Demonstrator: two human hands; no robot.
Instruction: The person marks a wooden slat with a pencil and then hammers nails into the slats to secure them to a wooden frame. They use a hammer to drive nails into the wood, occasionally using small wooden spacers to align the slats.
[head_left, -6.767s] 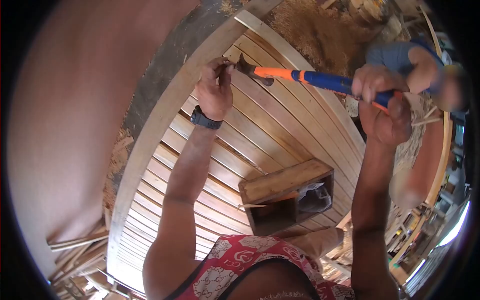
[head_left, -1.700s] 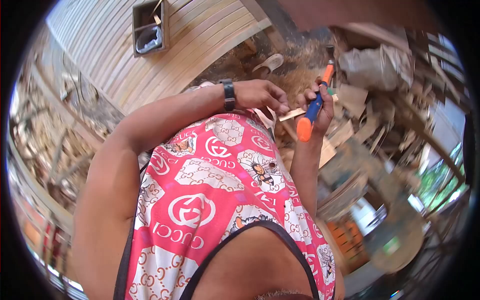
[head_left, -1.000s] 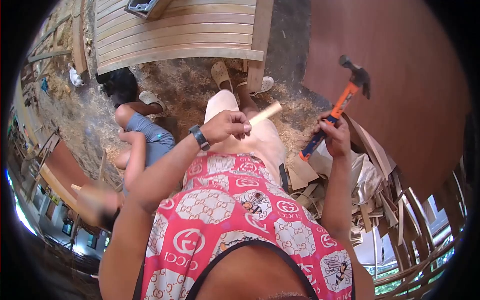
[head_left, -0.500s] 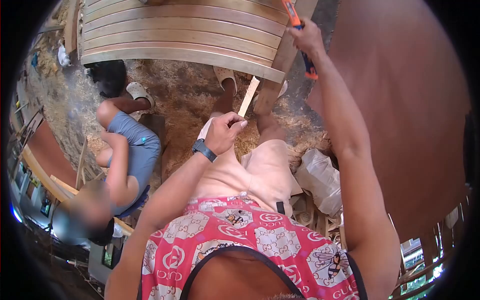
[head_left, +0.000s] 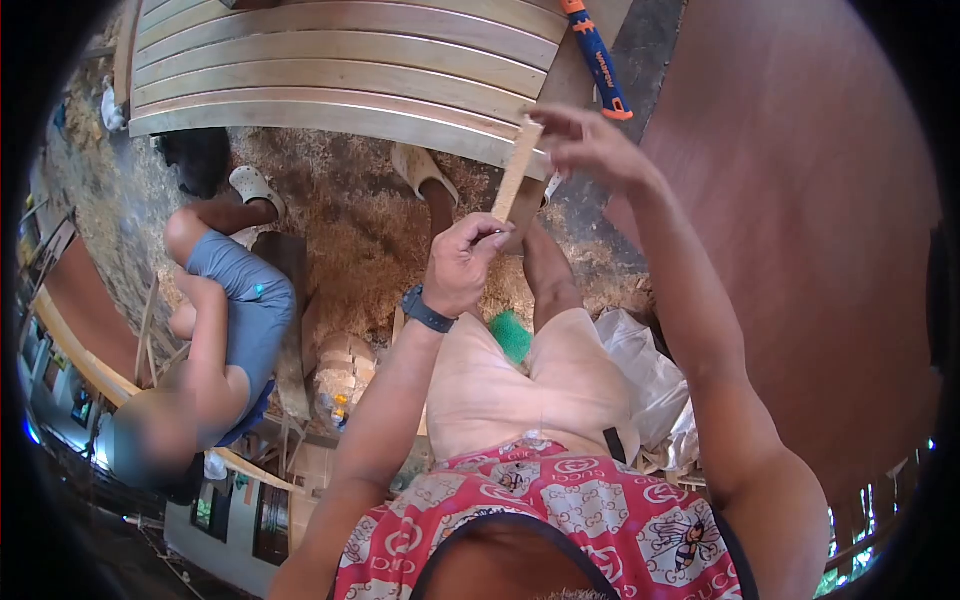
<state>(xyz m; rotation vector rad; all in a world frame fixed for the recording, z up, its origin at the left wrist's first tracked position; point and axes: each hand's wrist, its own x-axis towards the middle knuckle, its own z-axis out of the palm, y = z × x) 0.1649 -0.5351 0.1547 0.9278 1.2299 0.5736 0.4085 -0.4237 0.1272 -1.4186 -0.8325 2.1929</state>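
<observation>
My left hand (head_left: 465, 262) grips the lower end of a thin pale wood strip (head_left: 518, 172) between thumb and fingers. The strip points up and away from me, its rough end near the edge of a slatted wooden panel (head_left: 345, 62). Slightly blurred, my right hand (head_left: 597, 146) is open beside the strip's upper end, fingers apart and nothing in its palm. Above it, a tool with a blue-and-orange handle (head_left: 598, 66) lies along the board at the panel's right side; its head is out of view.
A person in grey-blue clothes (head_left: 240, 295) sits low on the left. A large brown sheet (head_left: 790, 230) stands on the right. Sawdust and shavings cover the floor (head_left: 350, 215). Near my legs are a green mesh piece (head_left: 511, 336) and a whitish plastic sack (head_left: 645, 375).
My right hand has let go of the blue-and-orange tool and come down and left to the wood strip. My left hand has moved slightly right, raising the strip.
</observation>
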